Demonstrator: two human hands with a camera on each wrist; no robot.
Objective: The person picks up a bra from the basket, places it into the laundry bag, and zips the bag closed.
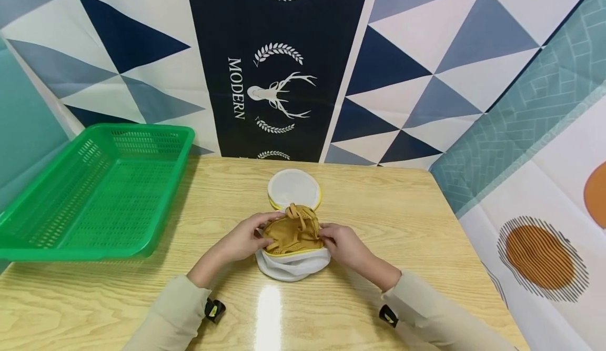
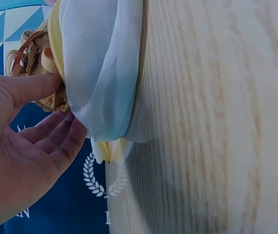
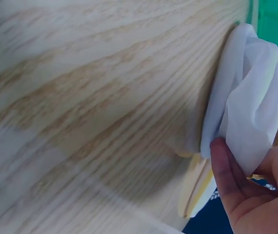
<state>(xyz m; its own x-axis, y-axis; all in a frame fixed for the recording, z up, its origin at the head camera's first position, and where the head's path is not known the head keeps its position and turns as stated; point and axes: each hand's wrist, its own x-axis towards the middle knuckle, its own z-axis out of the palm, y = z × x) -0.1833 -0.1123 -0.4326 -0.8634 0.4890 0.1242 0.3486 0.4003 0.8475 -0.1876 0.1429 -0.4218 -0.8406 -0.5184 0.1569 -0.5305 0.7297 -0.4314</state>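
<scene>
A white mesh laundry bag (image 1: 294, 270) with a yellow zipper edge stands unzipped on the table, its round lid (image 1: 293, 188) folded back behind it. Inside lies a mustard-coloured bra (image 1: 283, 233) with lacy edges and thin straps. At the bag's left side, my left hand (image 1: 243, 238) pinches the rim, thumb over the zipper edge and fingers outside below. My right hand (image 1: 347, 246) pinches the right side of the rim; the right wrist view shows its fingers against the white mesh wall (image 3: 253, 107). The thumb's tip there is partly hidden.
A green plastic basket (image 1: 163, 193) with perforated walls stands at the left of the wooden table (image 1: 388, 209). Patterned cloth (image 1: 284, 30) hangs behind the table's back edge, and more cloth (image 1: 535, 182) borders the right side.
</scene>
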